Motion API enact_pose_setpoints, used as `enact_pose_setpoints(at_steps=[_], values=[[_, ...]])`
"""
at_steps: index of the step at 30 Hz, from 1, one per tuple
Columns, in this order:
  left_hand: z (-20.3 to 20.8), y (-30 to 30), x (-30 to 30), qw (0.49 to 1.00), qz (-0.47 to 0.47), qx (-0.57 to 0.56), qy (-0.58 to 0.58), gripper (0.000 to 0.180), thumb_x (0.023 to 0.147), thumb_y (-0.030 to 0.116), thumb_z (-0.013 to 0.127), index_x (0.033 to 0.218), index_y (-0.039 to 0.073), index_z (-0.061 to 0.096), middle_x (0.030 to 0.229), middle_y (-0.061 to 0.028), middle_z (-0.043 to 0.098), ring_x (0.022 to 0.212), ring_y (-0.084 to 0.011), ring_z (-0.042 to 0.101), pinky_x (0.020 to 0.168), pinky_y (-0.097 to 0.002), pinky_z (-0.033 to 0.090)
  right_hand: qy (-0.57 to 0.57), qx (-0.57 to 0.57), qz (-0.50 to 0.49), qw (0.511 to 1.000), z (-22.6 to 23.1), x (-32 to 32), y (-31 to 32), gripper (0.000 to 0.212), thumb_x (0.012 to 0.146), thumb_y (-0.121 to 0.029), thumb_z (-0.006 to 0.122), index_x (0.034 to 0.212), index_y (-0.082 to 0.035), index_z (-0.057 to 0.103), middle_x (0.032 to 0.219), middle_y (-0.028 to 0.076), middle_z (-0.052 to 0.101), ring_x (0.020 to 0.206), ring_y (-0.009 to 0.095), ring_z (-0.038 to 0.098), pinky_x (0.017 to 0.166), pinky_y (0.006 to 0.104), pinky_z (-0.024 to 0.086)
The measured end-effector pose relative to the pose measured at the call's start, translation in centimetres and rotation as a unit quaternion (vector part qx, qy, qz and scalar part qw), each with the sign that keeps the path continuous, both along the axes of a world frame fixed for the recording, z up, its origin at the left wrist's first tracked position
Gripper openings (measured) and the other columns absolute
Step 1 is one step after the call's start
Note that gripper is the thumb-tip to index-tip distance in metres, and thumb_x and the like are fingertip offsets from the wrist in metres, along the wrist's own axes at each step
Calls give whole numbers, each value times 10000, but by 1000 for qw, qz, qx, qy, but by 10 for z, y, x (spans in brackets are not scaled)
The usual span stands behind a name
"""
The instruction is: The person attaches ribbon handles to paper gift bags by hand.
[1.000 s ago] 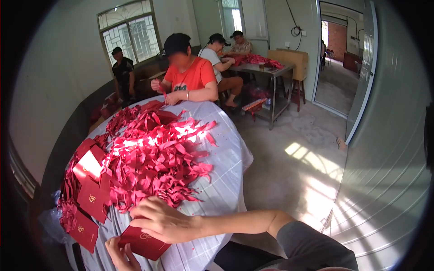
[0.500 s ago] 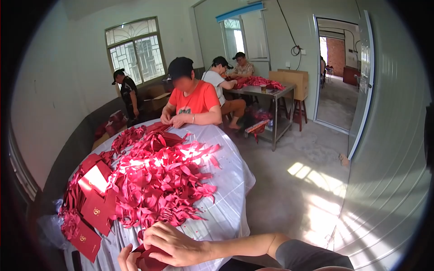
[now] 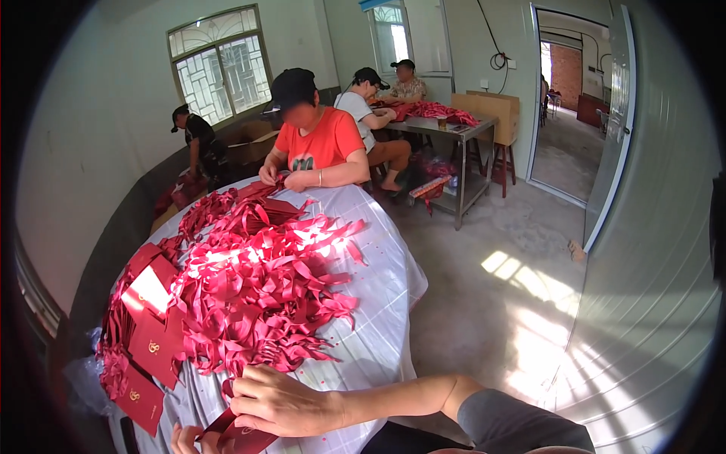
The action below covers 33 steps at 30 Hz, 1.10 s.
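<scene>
At the lower edge, a dark red paper bag, folded flat, is between my hands. My left hand, cut off by the frame edge, has its fingers closed on the bag's left part. Lying across the bag's upper side, my right hand has bent fingers closed at its edge, and the fingertips are partly hidden. A bit of red ribbon shows beside the right fingers. Just beyond is a big heap of red ribbons. Flat red bags with gold emblems lie in an overlapping stack to the left.
A white cloth covers the round table. Across it, a person in a red shirt handles red ribbon. Two people sit at a metal table with more ribbons; another bends by cartons at the back left. An open door stands right.
The red bag has tilted and spread flatter between my hands, and my left hand has moved left and down. The view has shifted slightly. The person at the back left has bent lower.
</scene>
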State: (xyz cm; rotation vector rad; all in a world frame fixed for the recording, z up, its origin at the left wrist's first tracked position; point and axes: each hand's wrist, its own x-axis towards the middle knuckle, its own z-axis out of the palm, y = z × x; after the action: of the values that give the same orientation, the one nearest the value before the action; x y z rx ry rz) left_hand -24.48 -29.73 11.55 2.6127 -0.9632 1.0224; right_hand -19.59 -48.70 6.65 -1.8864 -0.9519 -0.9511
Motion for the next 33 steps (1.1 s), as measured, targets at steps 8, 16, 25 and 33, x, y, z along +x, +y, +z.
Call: enact_pose_setpoints(at_steps=[8,16,25,33], values=[[-2,-1,3,993,35,65,-87,168,847,214,640,923,68,604,907,-107,538,878,-308,527,784,-462,422,-7,-27,-21,999,-3,0,-1,186,800,-193,660,825,-48,547,912,77,481,862,238,460,778,360,400],[4,7,1,998,-4,50,-26,176,832,147,637,974,49,609,850,-115,565,889,-320,520,866,-484,398,12,-32,0,999,-1,-5,-2,183,790,-172,669,835,-45,544,947,85,500,897,251,481,795,369,405],[17,18,12,990,-68,-9,124,159,813,70,627,960,14,600,881,-136,596,887,-320,536,818,-456,411,36,-48,60,996,9,-4,-2,148,802,-144,642,820,-25,556,912,100,492,900,264,466,815,376,382],[0,11,29,996,-37,-63,57,175,842,37,614,1011,-8,615,1001,-170,612,1056,-383,523,923,-470,405,25,50,198,979,77,7,8,210,792,-47,635,974,-13,535,1090,146,464,997,288,484,860,390,400]])
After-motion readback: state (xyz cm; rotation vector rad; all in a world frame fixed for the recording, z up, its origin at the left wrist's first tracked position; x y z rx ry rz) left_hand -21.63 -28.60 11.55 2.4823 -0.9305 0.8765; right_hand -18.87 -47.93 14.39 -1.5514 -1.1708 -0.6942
